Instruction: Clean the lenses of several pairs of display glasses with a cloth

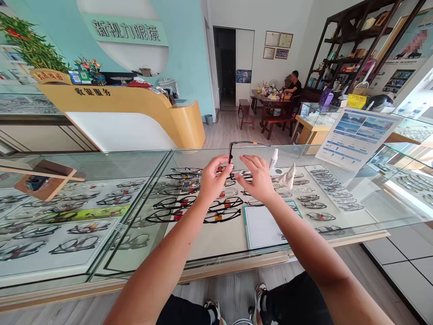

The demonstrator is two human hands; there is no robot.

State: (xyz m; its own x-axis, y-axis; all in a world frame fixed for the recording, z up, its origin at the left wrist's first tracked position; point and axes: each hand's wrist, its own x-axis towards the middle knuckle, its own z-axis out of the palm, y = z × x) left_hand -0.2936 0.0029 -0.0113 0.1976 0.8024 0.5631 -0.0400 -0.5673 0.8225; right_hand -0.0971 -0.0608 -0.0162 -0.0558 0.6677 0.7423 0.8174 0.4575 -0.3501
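Note:
A pair of dark-framed eyeglasses is held up over the glass counter, its lens front seen edge-on. One thin temple with an orange patch points to the right. My left hand pinches the frame between thumb and fingers and partly hides it. Just right of the glasses is my right hand, its fingers stretched out and thumb apart; I see nothing held in it. Below both hands, several dark eyeglasses lie in rows. A white bottle and a crumpled pale cloth stand right of my right hand.
The glass display counter runs across in front of me. A teal-edged white board lies under my right forearm. A wooden stand is at left, a printed sign at right. Far back, a person sits at a table.

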